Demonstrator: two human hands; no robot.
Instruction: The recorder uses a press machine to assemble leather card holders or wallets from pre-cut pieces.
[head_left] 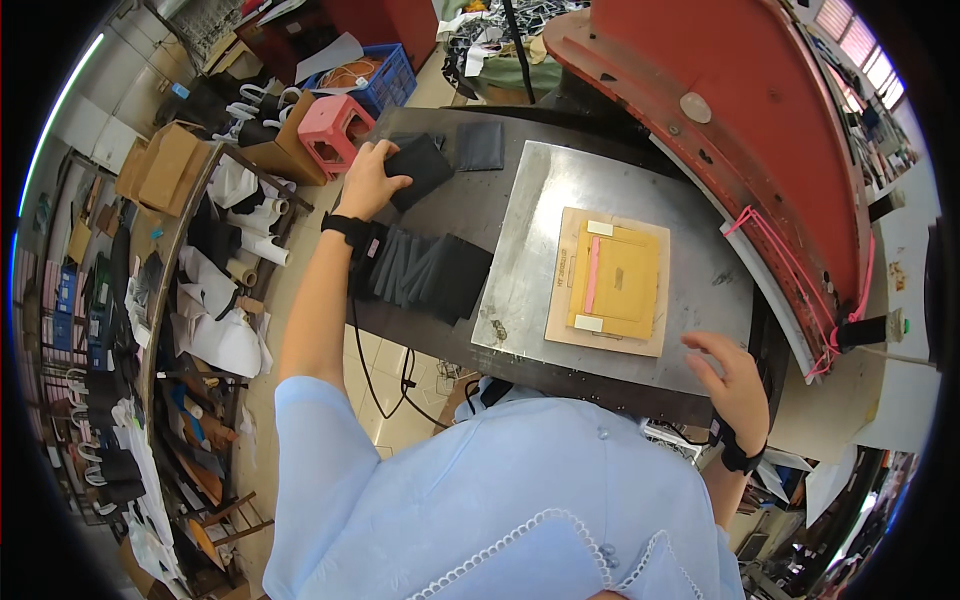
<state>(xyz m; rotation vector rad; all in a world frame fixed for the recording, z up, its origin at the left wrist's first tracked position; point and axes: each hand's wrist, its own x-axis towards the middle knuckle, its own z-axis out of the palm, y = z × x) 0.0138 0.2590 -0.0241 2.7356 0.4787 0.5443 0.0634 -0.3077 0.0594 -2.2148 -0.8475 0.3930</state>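
My left hand [371, 178] reaches to the far left of the table, its thumb and fingers closed on the edge of a flat black rectangular piece [420, 172]. Beyond it lies another dark rectangle [479, 146]. Nearer to me, several black pieces lie fanned in an overlapping row [412, 268]. My right hand [732, 381] hovers at the near right corner of a metal plate [540, 190], fingers apart and holding nothing. On that plate rests a wooden board [562, 330] carrying a yellow rectangular template [630, 285] with a pink strip [593, 275] and two pale pads.
A large red machine arm [720, 90] with pink cord [785, 265] rises over the far right of the table. Left of the table are a pink stool [332, 130], a blue crate [388, 82] and a cluttered shelf [165, 270]. A black cable [372, 390] hangs near me.
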